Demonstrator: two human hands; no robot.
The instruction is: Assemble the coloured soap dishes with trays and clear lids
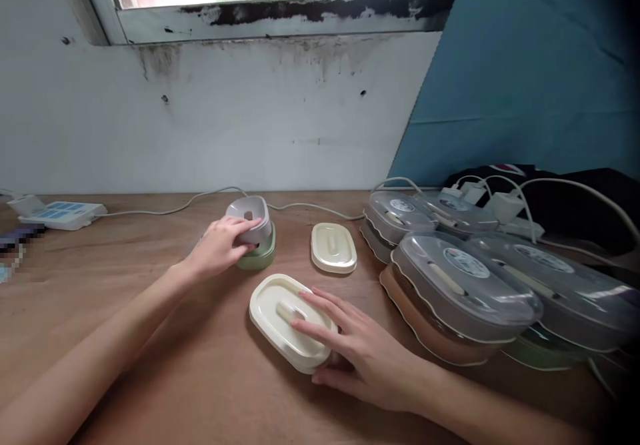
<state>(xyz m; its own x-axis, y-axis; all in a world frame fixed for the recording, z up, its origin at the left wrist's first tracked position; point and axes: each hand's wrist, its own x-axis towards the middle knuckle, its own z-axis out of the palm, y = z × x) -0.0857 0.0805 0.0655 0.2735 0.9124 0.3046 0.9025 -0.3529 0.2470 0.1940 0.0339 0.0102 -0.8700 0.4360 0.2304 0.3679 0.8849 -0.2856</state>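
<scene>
My left hand (220,245) grips a small grey plastic box (257,233), its fingers over the rim and thumb low at the side. That box has no lid and sits in or on a green box (260,257); how deep it goes is hidden. Nearer to me, my right hand (360,345) is closed around the right end of a cream lidded box (290,311), with fingers across the lid and the thumb at its side. Between and beyond the hands, a cream lid (333,248) with a raised middle bar lies on the wooden table (190,365).
On the right stand stacked lunch boxes with clear lids (465,278), some brown or green below. White cables (315,206) run along the wall (250,125). A white power strip (65,213) lies far left. Behind the boxes are plugs (503,206) and a blue sheet (510,78).
</scene>
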